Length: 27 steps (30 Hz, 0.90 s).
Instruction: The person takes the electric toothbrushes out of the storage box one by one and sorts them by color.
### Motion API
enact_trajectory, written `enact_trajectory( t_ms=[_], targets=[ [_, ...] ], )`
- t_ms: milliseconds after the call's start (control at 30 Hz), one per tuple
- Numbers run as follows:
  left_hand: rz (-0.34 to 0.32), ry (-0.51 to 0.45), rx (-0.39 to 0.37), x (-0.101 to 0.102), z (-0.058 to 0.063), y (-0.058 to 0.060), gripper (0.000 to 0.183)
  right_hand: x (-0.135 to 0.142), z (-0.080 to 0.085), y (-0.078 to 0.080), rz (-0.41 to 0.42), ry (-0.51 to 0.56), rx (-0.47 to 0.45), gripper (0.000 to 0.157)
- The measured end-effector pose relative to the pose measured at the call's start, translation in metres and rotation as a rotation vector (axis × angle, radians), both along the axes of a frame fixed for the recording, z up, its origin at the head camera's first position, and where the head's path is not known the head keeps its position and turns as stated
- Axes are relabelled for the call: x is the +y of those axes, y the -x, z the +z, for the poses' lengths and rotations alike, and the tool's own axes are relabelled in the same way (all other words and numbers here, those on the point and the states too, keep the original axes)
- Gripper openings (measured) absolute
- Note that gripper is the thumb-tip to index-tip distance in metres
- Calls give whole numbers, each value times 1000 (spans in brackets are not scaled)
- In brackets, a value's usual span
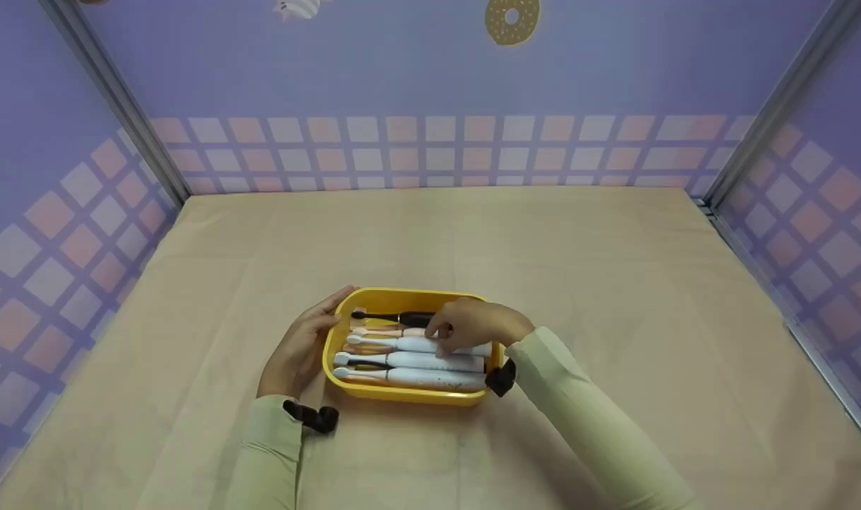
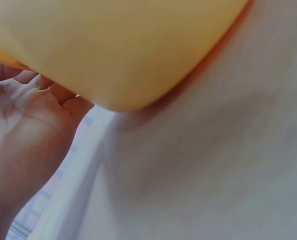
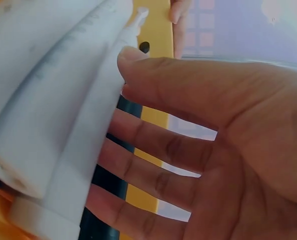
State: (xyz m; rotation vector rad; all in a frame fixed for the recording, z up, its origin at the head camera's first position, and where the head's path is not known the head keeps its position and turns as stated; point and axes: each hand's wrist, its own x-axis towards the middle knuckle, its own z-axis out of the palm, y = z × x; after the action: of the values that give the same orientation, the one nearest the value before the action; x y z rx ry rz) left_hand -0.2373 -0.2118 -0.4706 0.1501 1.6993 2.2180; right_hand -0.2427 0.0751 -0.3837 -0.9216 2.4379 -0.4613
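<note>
A yellow plastic bin (image 1: 409,398) holds several electric toothbrushes lying side by side, their heads to the left. My left hand (image 1: 306,343) holds the bin's left end, thumb by the rim and fingers round the far corner. In the left wrist view, the fingers of that hand (image 2: 33,120) are partly hidden behind the bin wall (image 2: 128,60). Reaching in from the right, my right hand (image 1: 476,324) pinches a white electric toothbrush (image 1: 416,344) by its handle. The right wrist view shows the thumb (image 3: 138,62) on a white handle (image 3: 88,135), the other fingertips hidden behind it.
Nearest the front of the bin lies another white toothbrush (image 1: 430,377); a black one (image 1: 416,319) lies along its back. A beige cloth (image 1: 579,262) covers the table. Patterned panels (image 1: 430,85) enclose it at the back and sides, with metal posts (image 1: 777,99) at the corners.
</note>
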Motion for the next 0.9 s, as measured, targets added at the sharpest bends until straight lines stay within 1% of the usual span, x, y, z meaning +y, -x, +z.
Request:
enact_trajectory(
  t_ms=[167,467,667,833,900],
  targets=[
    [9,12,-7,0,0,0,54,-4,-2,0,13,-20,33,30],
    [14,-4,-14,0,0,0,54,-4,-5,0,-17,0,24,29],
    [25,2,-12,0,0,0,54,-4,-5,1,-25,-6,13,28],
    [14,-6,-1,1,1,0,54,-3,-7,2,-32,-6,7,27],
    [-7,-24,5,0,1,0,55,-3,-7,2,-30,-6,14,27]
  ],
)
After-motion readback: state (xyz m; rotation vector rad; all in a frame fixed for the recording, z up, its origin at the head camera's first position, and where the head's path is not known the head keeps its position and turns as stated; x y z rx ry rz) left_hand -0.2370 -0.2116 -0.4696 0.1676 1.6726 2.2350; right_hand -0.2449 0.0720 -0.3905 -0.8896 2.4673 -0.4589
